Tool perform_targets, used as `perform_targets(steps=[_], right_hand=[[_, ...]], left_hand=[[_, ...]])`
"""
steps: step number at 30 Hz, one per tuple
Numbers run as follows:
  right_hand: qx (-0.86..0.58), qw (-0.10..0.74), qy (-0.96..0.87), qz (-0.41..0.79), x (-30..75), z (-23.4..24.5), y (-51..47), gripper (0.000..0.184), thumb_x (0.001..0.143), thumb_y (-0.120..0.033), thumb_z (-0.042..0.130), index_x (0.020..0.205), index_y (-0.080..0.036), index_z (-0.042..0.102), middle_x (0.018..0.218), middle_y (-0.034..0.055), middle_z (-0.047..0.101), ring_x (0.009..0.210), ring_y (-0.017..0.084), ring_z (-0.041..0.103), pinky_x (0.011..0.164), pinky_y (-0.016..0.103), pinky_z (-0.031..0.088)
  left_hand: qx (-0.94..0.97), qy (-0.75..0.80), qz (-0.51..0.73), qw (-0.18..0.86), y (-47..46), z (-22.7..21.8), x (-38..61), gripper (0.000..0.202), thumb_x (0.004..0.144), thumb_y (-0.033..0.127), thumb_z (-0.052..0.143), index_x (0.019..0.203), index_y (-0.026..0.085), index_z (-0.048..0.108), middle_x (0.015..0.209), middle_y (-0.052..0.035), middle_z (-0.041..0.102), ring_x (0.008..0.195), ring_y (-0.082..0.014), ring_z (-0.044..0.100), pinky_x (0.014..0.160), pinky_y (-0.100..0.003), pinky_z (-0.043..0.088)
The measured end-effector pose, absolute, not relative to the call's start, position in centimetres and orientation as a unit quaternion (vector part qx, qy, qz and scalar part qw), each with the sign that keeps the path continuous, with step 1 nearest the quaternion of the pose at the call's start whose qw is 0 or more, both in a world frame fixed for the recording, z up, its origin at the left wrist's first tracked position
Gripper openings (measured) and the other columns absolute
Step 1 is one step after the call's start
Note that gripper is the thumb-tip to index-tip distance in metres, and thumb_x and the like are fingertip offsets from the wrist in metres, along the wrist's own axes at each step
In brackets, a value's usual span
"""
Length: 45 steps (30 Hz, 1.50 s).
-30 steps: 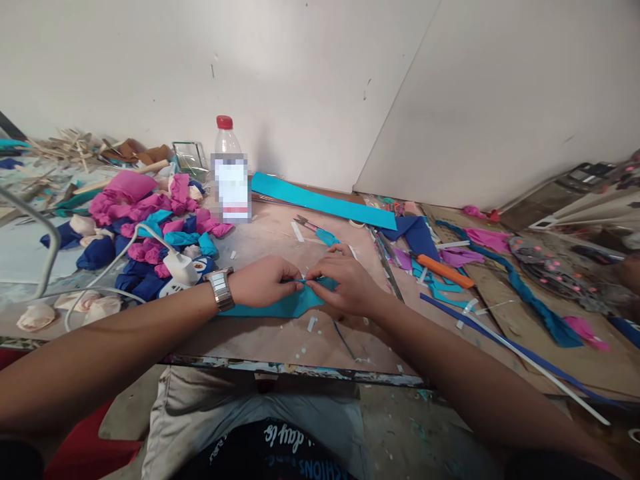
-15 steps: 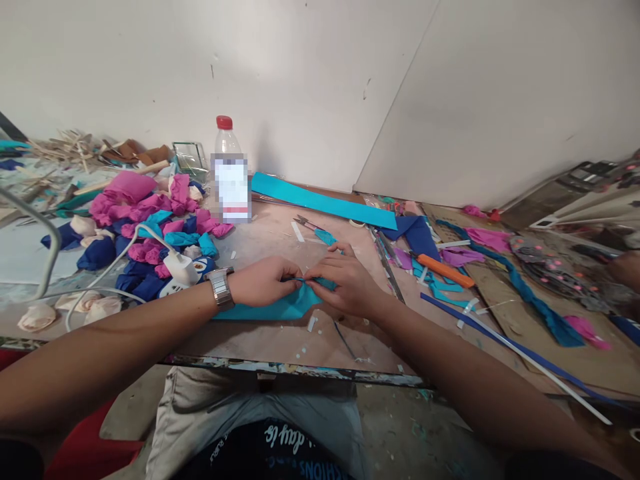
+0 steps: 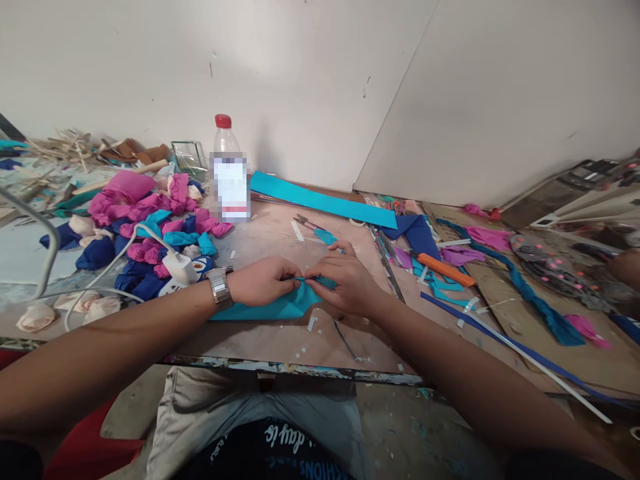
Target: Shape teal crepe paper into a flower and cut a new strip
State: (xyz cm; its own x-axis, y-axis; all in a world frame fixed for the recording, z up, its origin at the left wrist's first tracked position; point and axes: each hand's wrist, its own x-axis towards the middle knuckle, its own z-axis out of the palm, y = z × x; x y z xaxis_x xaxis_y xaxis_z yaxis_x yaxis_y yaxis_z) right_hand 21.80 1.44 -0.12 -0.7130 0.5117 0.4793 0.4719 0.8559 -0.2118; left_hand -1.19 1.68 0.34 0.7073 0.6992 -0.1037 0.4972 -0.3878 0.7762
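A turquoise foam strip (image 3: 280, 308) lies on the wooden worktable (image 3: 280, 343) in front of me. My left hand (image 3: 263, 281), with a metal watch on its wrist, pinches the strip's upper edge with closed fingers. My right hand (image 3: 347, 283) meets it fingertip to fingertip and pinches the same edge from the right. The strip's right end is hidden under my right hand. Small scissors (image 3: 306, 223) lie just beyond my hands.
A heap of pink, blue and turquoise foam pieces (image 3: 145, 223) and a glue gun (image 3: 183, 270) sit at the left. A red-capped bottle (image 3: 229, 180) and a long turquoise sheet (image 3: 323, 200) stand behind. An orange cutter (image 3: 445, 270) and foam scraps lie at the right.
Both hands stay pinched on the turquoise strip; the fingers have shifted only slightly along its edge.
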Motion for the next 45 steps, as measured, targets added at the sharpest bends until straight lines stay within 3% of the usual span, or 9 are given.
perform_targets(steps=[15,30,33,37,45], right_hand=[[-0.255,0.278,-0.926,0.025,21.85,-0.11,1.46,0.011,0.096,-0.022,0.064,0.089,-0.023,0.072,0.082,-0.0003,0.078,0.076,0.017,0.068,0.102,0.044,0.031],[-0.233,0.288,-0.929,0.009,21.72,0.02,1.44,0.011,0.095,-0.017,0.062,0.089,-0.022,0.070,0.080,-0.0012,0.076,0.074,0.016,0.067,0.102,0.043,0.031],[-0.226,0.280,-0.933,-0.008,21.73,0.15,1.39,0.013,0.095,-0.015,0.061,0.089,-0.022,0.070,0.079,-0.0009,0.076,0.075,0.017,0.067,0.100,0.042,0.031],[-0.223,0.283,-0.932,-0.024,21.75,0.10,1.39,0.013,0.095,-0.015,0.061,0.089,-0.022,0.070,0.078,-0.0007,0.076,0.075,0.017,0.067,0.101,0.042,0.032],[-0.236,0.285,-0.929,-0.005,21.95,-0.24,1.55,0.008,0.094,-0.019,0.065,0.095,-0.022,0.072,0.080,0.0006,0.077,0.074,0.017,0.068,0.104,0.043,0.036]], left_hand=[[0.812,0.365,0.127,0.437,1.86,0.14,-1.18,0.022,0.088,0.027,0.050,0.087,0.016,0.069,0.073,0.0017,0.063,0.069,-0.0141,0.053,0.064,-0.025,0.040],[0.798,0.361,0.122,0.466,2.02,0.10,-1.18,0.018,0.084,0.023,0.049,0.083,0.017,0.066,0.070,0.0026,0.061,0.066,-0.0138,0.052,0.061,-0.026,0.038],[0.792,0.370,0.130,0.469,1.97,0.27,-1.19,0.020,0.088,0.029,0.050,0.082,0.017,0.065,0.073,0.0020,0.061,0.069,-0.0148,0.053,0.064,-0.027,0.038],[0.794,0.385,0.151,0.447,1.82,0.45,-1.12,0.038,0.096,0.045,0.045,0.078,0.016,0.062,0.071,0.0012,0.057,0.070,-0.0151,0.049,0.066,-0.029,0.037],[0.779,0.402,0.171,0.449,1.97,0.08,-1.10,0.029,0.091,0.040,0.054,0.083,0.015,0.067,0.071,0.0009,0.060,0.069,-0.0139,0.051,0.064,-0.027,0.037]])
